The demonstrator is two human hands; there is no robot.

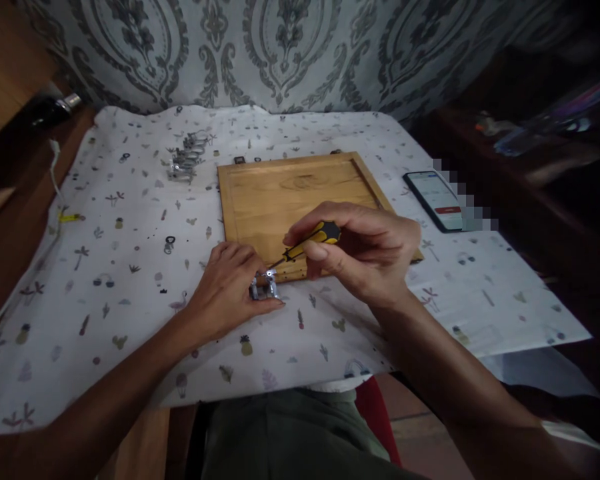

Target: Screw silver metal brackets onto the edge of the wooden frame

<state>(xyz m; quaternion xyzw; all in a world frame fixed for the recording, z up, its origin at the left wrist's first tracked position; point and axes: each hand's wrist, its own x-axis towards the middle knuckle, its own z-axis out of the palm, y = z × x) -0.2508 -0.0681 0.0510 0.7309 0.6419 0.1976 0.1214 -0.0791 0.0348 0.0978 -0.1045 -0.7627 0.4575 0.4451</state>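
Observation:
My left hand (233,287) is closed round a small silver metal bracket (271,283) at the near edge of a wooden panel (300,190). Between the thumb and fingers of my right hand (365,247) is a yellow and black screwdriver (313,241), its shaft slanting down to the left. The tip is at or just above the bracket's top; whether they touch is hard to tell. The panel lies flat, with a raised frame along its edges.
Several silver metal pieces (185,160) lie in a group at the back left of the patterned cloth (145,347). A phone (435,200) rests right of the panel. A yellow item (70,217) and a white cord are at the left edge.

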